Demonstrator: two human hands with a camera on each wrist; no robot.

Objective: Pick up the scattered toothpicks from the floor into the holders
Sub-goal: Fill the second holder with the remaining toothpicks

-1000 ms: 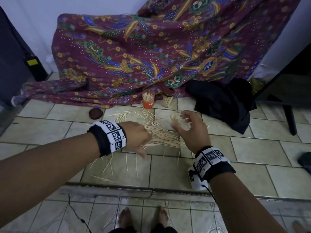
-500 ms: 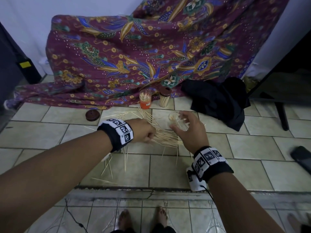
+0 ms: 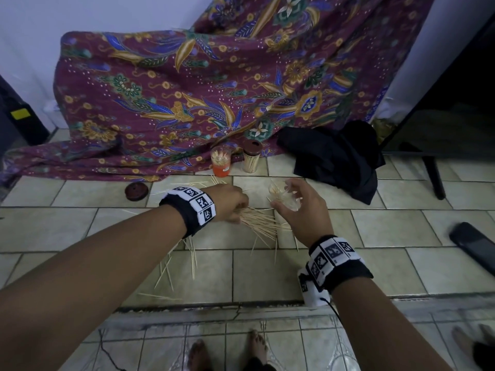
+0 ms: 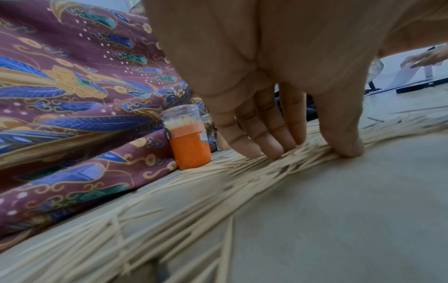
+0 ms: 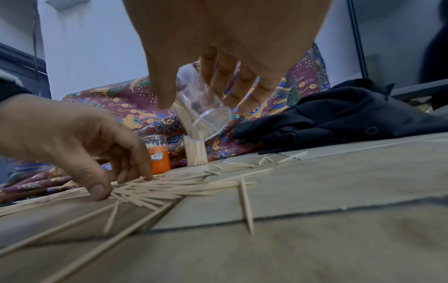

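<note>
Several toothpicks (image 3: 259, 223) (image 4: 218, 181) (image 5: 169, 189) lie scattered in a fan on the tiled floor. My left hand (image 3: 233, 204) (image 4: 310, 151) (image 5: 116, 183) is down on the thick of the pile, its fingertips and thumb pinching a bunch from both sides. My right hand (image 3: 300, 210) (image 5: 198, 99) grips a clear holder (image 3: 284, 196) (image 5: 201, 111), tilted above the floor with some toothpicks inside. An orange holder (image 3: 221, 163) (image 4: 190, 147) (image 5: 158, 157) and a full brown-lidded holder (image 3: 251, 159) (image 5: 195, 153) stand behind, by the cloth.
A patterned maroon cloth (image 3: 214, 89) drapes the back. A black garment (image 3: 340, 156) lies to the right, near a dark furniture leg (image 3: 435, 178). A brown lid (image 3: 136, 192) rests on the floor at left, a dark flat object (image 3: 471, 245) at far right. A step edge (image 3: 241, 303) runs before my feet.
My left hand moved forward and right, from the near edge of the pile into its dense middle, and closed on toothpicks. The right hand kept the clear holder in about the same place.
</note>
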